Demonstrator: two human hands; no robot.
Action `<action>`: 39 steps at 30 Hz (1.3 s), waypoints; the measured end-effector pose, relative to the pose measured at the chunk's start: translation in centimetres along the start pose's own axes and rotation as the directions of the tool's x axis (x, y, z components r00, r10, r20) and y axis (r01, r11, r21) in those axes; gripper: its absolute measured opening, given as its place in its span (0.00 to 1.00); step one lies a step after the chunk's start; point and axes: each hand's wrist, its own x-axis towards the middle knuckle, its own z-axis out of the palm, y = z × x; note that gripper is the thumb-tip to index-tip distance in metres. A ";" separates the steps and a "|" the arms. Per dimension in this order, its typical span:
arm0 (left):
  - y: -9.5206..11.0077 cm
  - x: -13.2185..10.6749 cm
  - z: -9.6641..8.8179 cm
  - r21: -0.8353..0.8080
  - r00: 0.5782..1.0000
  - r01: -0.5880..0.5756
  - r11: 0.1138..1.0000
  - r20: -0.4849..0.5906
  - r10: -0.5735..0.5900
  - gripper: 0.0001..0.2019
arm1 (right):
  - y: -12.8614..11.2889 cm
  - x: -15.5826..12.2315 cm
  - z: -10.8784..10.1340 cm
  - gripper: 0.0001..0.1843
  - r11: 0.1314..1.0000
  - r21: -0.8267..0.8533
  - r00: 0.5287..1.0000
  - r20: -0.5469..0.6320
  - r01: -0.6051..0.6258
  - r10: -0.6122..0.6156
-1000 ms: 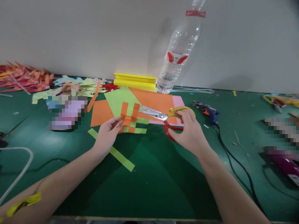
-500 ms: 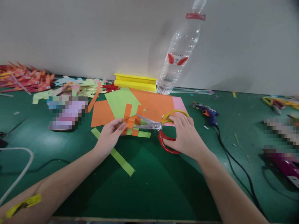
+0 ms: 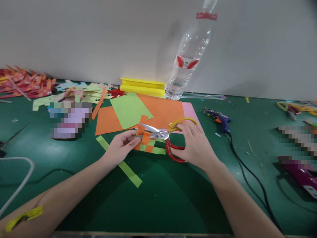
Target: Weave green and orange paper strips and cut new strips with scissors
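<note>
My left hand (image 3: 124, 147) pinches a small woven piece of orange and green paper strips (image 3: 150, 142) over the table. Scissors (image 3: 162, 135) with one yellow and one red handle are in my right hand (image 3: 194, 145), fingers through the loops. Their blades stand apart around an upright orange strip end of the woven piece. Beneath my left hand lies a loose green paper strip (image 3: 131, 175). Behind the hands, a green sheet (image 3: 131, 110) rests on orange paper (image 3: 164, 112), with pink paper (image 3: 192, 114) at its right side.
A plastic bottle (image 3: 188, 62) leans near the wall beside a folded yellow piece (image 3: 142, 87). Paper scraps (image 3: 91, 92), finished orange-red paper pieces (image 3: 27, 82) and a blurred phone (image 3: 73, 122) lie left. A blue glue gun (image 3: 223, 122) with a black cord lies right.
The woven piece and my left hand have shifted slightly right and down. The scissors' blades now straddle an orange strip further left on the piece; one orange strip end looks shorter.
</note>
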 end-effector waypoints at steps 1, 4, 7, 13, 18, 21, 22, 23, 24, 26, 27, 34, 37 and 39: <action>0.1 0.0 0.0 0.006 1.000 0.005 1.000 0.008 -0.005 0.13 | 0.0 0.0 0.0 0.23 1.000 0.004 1.000 0.001 0.002 -0.002; 0.3 0.0 0.0 0.014 1.000 0.002 1.000 0.012 -0.002 0.12 | -0.1 0.0 0.0 0.21 1.000 0.026 1.000 0.003 0.005 -0.005; 0.3 0.0 0.1 0.017 1.000 -0.005 1.000 0.011 0.004 0.12 | 0.0 0.0 0.1 0.21 0.999 0.038 1.000 0.010 0.009 -0.010; 0.3 0.0 0.0 0.074 1.000 -0.010 0.997 -0.003 0.010 0.12 | 0.3 -0.2 0.4 0.22 0.999 0.049 0.999 0.040 0.006 -0.008; 0.1 0.1 0.0 0.082 0.999 0.005 0.997 0.037 -0.008 0.13 | 0.7 -0.3 0.7 0.17 0.997 0.071 1.000 0.029 -0.010 0.008; -0.1 0.1 -0.1 0.073 1.000 0.003 0.997 -0.014 -0.002 0.14 | 0.8 -0.4 0.8 0.17 0.993 0.114 0.999 -0.013 -0.037 0.039; -0.1 0.1 -0.1 0.075 0.999 0.005 0.997 -0.039 -0.002 0.14 | 0.8 -0.4 0.8 0.17 0.990 0.132 0.998 -0.038 -0.052 0.058; -0.2 0.2 -0.1 0.078 0.998 0.009 0.997 -0.063 -0.005 0.15 | 0.8 -0.4 0.8 0.16 0.986 0.151 0.995 -0.065 -0.067 0.078; -0.2 0.2 -0.1 0.081 0.996 0.014 0.997 -0.086 -0.007 0.15 | 0.7 -0.4 0.8 0.16 0.981 0.174 0.991 -0.091 -0.082 0.099; -0.3 0.2 -0.2 0.078 0.993 0.022 0.997 -0.121 -0.013 0.15 | 0.6 -0.3 0.7 0.17 0.967 0.232 0.981 -0.135 -0.105 0.139; -0.3 0.2 -0.2 0.069 0.991 0.024 0.997 -0.135 -0.015 0.14 | 0.6 -0.3 0.6 0.18 0.958 0.264 0.976 -0.148 -0.115 0.159; -0.6 0.2 -0.2 0.022 0.983 0.030 0.999 -0.183 -0.025 0.18 | 0.6 0.0 0.3 0.21 0.811 0.520 0.948 -0.009 -0.268 0.319; -0.6 0.3 -0.3 0.019 0.985 0.031 0.999 -0.172 -0.028 0.17 | 0.8 0.0 0.0 0.19 0.539 0.723 0.886 0.229 -0.432 0.403; -0.4 0.2 -0.3 0.027 0.988 0.022 0.999 -0.154 -0.017 0.16 | 0.9 0.1 -0.3 0.18 0.246 0.829 0.837 0.396 -0.503 0.377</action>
